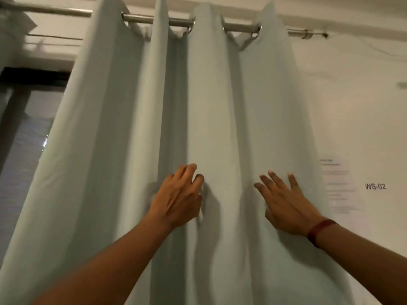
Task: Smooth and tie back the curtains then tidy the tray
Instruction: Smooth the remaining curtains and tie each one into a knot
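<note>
Curtains (220,106) hang right in front of me from the rod (174,20), next to the white wall (352,106). They are long from top to bottom, and the folds run straight down. My right hand (284,201) lies flat on the cloth with its fingers spread. My left hand (176,194) rests on a fold with bent fingers; I cannot tell if it pinches. I think I am only smoothing. Nothing is tied back yet, and I see no tray.
</note>
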